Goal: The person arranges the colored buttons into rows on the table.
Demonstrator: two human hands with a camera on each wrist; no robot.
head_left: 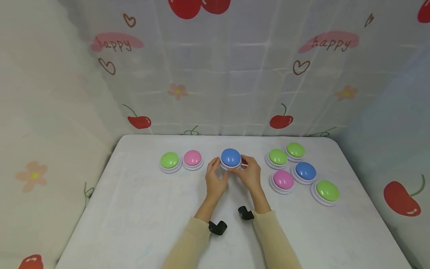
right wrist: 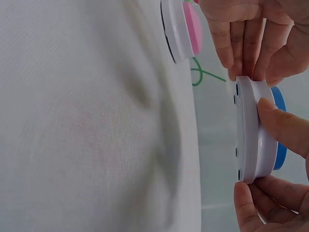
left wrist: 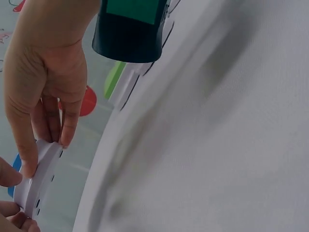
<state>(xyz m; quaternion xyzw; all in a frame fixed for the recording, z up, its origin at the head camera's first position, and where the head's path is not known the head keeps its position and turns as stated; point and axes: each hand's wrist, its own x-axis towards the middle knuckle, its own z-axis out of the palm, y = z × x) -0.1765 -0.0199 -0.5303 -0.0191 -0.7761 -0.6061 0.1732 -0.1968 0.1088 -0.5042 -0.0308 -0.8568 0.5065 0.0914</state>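
Left hand (head_left: pixel 216 183) and right hand (head_left: pixel 251 175) grip opposite sides of the blue button (head_left: pixel 230 157), raised between them off the table (head_left: pixel 134 213), probably for steadiness; its tilt is hard to judge. A pink button (head_left: pixel 193 158) lies left of both.

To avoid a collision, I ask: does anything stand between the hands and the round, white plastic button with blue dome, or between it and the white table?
Nothing visible does: the left hand and right hand both hold the blue-domed white button, with open space between it and the table.
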